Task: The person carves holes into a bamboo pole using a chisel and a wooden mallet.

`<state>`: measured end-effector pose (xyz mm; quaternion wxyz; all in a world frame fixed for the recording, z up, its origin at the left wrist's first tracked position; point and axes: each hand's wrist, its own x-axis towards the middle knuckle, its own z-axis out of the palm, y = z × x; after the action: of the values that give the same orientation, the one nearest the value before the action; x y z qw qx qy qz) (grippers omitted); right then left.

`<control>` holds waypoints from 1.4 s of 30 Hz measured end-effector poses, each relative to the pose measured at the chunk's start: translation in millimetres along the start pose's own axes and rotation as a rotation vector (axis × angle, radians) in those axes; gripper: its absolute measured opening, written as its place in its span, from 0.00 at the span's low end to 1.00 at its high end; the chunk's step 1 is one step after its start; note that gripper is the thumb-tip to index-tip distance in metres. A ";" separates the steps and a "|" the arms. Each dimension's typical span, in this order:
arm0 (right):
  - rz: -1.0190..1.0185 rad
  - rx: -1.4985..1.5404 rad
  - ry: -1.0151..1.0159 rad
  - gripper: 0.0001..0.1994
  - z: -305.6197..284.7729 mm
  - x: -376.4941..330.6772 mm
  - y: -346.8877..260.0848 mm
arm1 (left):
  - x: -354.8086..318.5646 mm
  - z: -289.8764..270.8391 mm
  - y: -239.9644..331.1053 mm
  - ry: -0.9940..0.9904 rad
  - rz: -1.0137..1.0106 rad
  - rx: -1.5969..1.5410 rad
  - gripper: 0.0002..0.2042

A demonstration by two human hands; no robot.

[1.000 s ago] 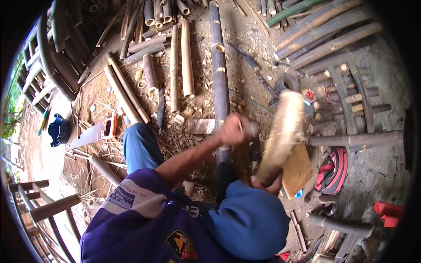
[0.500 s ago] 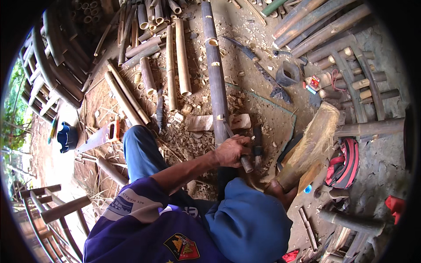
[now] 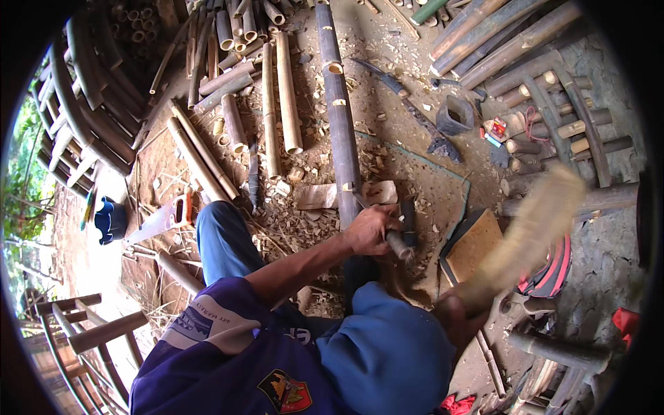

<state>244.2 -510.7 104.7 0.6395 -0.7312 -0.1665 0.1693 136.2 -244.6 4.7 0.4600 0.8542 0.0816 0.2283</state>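
Note:
My left hand [image 3: 372,230] is closed round a chisel [image 3: 399,245]; its blade end meets a long dark bamboo pole [image 3: 339,124] that has several cut notches. The chisel's handle end points down and right, away from the pole. To the right, my right hand [image 3: 462,315] grips the narrow end of a thick wooden mallet [image 3: 529,238]. The mallet is raised to the right, apart from the chisel, and smeared by motion. Part of my right hand is hidden behind my blue-trousered knee [image 3: 387,353].
A handsaw [image 3: 162,220] and a blue container [image 3: 108,220] lie to the left. Beyond the pole are a knife [image 3: 382,77] and a dark square pot [image 3: 455,116]. Cut bamboo lengths [image 3: 289,97] lie left of the pole. Bamboo frames [image 3: 581,117] stand at the right.
My right hand has swung the mallet up and to the right, uncovering a tan board beside it. My left hand stays on the chisel, its handle end tipped slightly right.

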 end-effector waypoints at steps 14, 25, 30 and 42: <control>-0.014 -0.052 -0.033 0.49 55.3 16.9 -5.0 | 55.7 -34.6 -28.7 0.310 -0.147 -0.554 0.10; -0.055 0.119 -0.239 0.41 43.6 56.6 -20.3 | 97.0 -81.4 -29.5 0.445 -0.541 -0.580 0.20; 0.012 0.124 -0.305 0.42 41.7 63.5 -24.9 | 94.7 -76.8 -37.8 0.422 -0.575 -0.367 0.11; -0.556 -0.190 -0.358 0.29 144.0 209.6 -175.4 | 102.9 -81.6 -107.1 0.391 -0.415 -0.446 0.08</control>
<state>359.2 -265.5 253.4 0.5507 -0.6730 -0.4840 0.0977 196.7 -87.2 -12.5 0.6473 0.6383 0.2878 0.3012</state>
